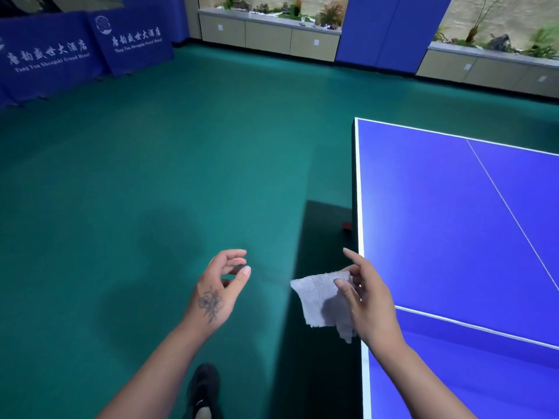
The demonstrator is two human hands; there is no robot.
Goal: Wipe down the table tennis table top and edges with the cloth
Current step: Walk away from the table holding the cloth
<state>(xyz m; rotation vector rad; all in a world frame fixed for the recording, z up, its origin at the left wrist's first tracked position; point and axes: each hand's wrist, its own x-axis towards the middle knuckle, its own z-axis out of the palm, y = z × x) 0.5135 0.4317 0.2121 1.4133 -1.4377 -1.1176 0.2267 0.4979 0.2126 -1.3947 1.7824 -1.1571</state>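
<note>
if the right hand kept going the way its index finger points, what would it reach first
Most likely the white edge line of the table tennis table: the right hand, pinching the cloth, points up along that edge. Depth is unclear, so it may pass just above.
</note>
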